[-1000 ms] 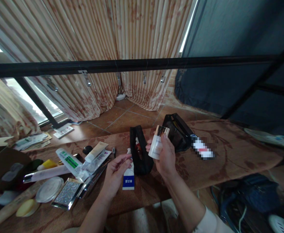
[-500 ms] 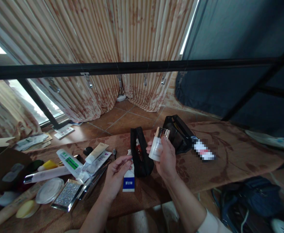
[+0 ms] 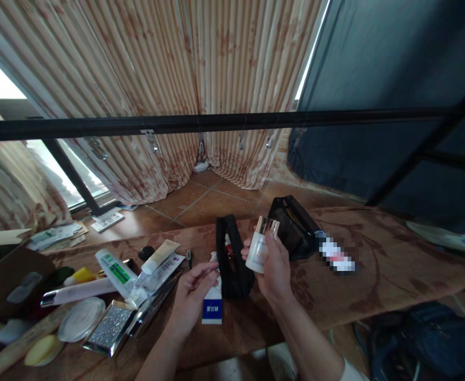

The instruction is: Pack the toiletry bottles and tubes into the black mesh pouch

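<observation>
My right hand (image 3: 275, 270) is closed around a white cosmetic bottle (image 3: 257, 255) with a shiny gold cap, held tilted just right of a small black pouch (image 3: 238, 280). The pouch's top gapes, and a reddish-brown item (image 3: 229, 254) shows inside. On the pouch's left, my left hand (image 3: 195, 288) hovers with loosely bent fingers apart and nothing in them. Its fingertips overlap a white tube with a blue end (image 3: 212, 311), partly hidden; whether they touch it I cannot tell. Behind the bottle lies a second black pouch (image 3: 296, 225), mesh-sided.
Left on the brown cloth (image 3: 375, 286) lie a white-green tube (image 3: 117, 272), a cream tube (image 3: 161, 256), a glittery case (image 3: 109, 327), a round clear container (image 3: 82, 319) and a cardboard box (image 3: 2, 270). A black rail (image 3: 232, 123) crosses ahead. A dark backpack (image 3: 435, 338) sits lower right.
The whole view has shifted slightly, so things appear a little lower. My right hand keeps the bottle in nearly the same pose; my left hand has barely moved.
</observation>
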A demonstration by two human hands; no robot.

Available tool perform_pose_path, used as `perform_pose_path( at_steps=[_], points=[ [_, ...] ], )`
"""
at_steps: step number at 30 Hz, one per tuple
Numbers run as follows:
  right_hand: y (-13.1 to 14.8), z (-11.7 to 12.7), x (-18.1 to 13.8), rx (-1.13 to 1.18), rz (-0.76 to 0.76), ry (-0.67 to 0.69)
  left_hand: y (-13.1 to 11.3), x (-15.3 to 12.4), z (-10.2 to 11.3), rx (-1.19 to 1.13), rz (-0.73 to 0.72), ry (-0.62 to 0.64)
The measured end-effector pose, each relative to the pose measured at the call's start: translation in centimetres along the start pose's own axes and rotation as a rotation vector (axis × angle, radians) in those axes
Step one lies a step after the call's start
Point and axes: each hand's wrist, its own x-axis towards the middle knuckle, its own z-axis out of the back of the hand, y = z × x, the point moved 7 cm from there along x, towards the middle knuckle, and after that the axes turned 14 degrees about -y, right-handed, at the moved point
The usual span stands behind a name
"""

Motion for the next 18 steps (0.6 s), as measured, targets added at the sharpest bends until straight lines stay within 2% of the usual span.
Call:
perform_pose_path(
  at_steps=[18],
  points=[
    [-0.12,0.1,0.02,-0.015,0.013,0.002,0.17,0.11,0.0,-0.014,-0.006,0.026]
  ],
)
